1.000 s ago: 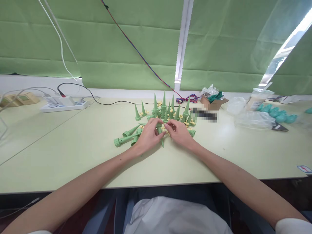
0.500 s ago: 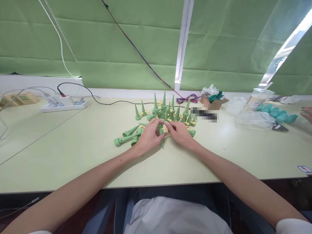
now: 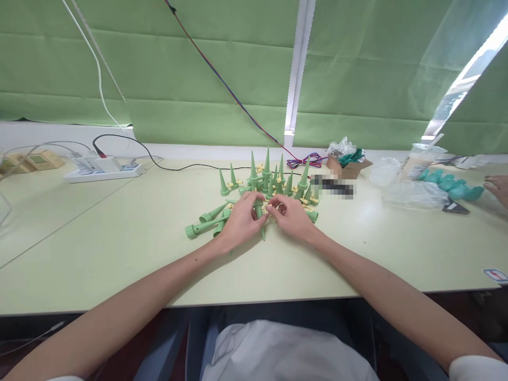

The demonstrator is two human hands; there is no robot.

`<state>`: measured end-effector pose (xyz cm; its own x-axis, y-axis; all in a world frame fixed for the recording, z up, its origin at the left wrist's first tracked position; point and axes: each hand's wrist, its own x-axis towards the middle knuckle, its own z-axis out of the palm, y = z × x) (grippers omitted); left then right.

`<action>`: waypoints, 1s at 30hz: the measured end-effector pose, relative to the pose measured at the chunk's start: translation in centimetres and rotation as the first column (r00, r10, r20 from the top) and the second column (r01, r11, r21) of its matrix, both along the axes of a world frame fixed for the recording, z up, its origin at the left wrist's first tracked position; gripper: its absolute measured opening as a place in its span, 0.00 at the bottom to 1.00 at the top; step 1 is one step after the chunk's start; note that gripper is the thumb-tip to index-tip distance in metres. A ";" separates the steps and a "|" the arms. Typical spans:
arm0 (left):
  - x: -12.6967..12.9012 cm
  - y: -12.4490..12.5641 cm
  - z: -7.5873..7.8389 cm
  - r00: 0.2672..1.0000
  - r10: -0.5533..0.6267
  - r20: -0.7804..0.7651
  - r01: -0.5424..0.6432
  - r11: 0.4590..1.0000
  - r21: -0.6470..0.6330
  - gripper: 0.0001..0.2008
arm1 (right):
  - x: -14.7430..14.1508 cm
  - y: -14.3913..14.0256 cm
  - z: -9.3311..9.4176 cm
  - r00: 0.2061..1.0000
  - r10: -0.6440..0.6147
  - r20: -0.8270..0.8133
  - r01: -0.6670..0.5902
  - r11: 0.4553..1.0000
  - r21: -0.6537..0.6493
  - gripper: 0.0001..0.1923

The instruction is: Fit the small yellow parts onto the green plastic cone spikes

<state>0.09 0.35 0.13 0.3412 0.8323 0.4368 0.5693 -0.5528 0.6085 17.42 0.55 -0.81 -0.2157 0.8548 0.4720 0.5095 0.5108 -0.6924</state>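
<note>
Both hands meet at the near edge of the pile of green spikes (image 3: 270,182), mid-table (image 3: 119,248), straight ahead of the person.

Left hand (image 3: 240,219): fingers curled around one green spike (image 3: 260,219), thumb on top. Closed grip, not a fist. The spike's long axis runs roughly toward the person, tip pointing down and near, just past the heel of the hand; wide end sits up between the two hands.

Right hand (image 3: 291,217): fingertips pinched together at the wide end of that same spike, where a small yellow piece (image 3: 268,211) shows. Can't tell whether it grips the yellow piece or just touches it, since the fingers hide it.

Hands are touching or nearly so across the spike. Left carries it, right works the end.

The rest of the pile lies just beyond the fingers: many spikes standing tip up, a few lying flat (image 3: 204,225) to the left of the left hand, long axes running left-right.

Far right edge: another person's hand (image 3: 498,188), well apart, near teal parts (image 3: 452,185) and a plastic bag (image 3: 413,193). Power strip (image 3: 105,169) far left.
</note>
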 end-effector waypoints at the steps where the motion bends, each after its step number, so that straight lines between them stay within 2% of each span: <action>1: 0.0 0.0 0.0 1.000 -0.006 0.000 0.006 1.000 -0.002 0.12 | 0.0 0.0 0.0 1.000 -0.003 0.002 0.003 1.000 0.001 0.08; 12: 0.0 -0.3 0.0 0.999 -0.044 -0.011 0.044 0.999 -0.007 0.13 | 0.1 0.1 0.1 0.998 -0.025 0.060 0.024 1.000 0.017 0.25; 16: 0.1 -0.3 0.0 0.999 -0.040 -0.036 0.040 0.999 -0.001 0.14 | 0.2 0.4 -0.3 0.994 -0.017 0.104 0.018 1.000 -0.006 0.28; 20: 0.1 -0.2 0.0 0.999 -0.019 -0.046 0.020 1.000 0.007 0.14 | 0.1 0.2 -0.3 0.995 -0.044 0.095 0.044 0.999 0.000 0.24; 25: 0.0 0.0 0.0 1.000 0.006 -0.020 -0.006 1.000 0.010 0.13 | -0.1 -0.1 0.0 0.999 -0.015 0.039 0.016 0.999 -0.030 0.07; 27: 0.0 0.0 0.0 1.000 0.007 -0.017 -0.007 1.000 0.006 0.13 | -0.1 0.0 0.0 0.999 0.005 0.046 -0.004 1.000 -0.027 0.05; 30: 0.0 -0.1 0.0 1.000 -0.005 -0.024 0.005 1.000 -0.002 0.14 | 0.0 0.1 0.0 0.999 0.007 0.053 -0.006 1.000 -0.019 0.08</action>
<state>0.11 0.24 0.13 0.3559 0.8314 0.4267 0.5806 -0.5545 0.5962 17.41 0.60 -0.85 -0.2456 0.8618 0.4438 0.5421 0.5016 -0.6742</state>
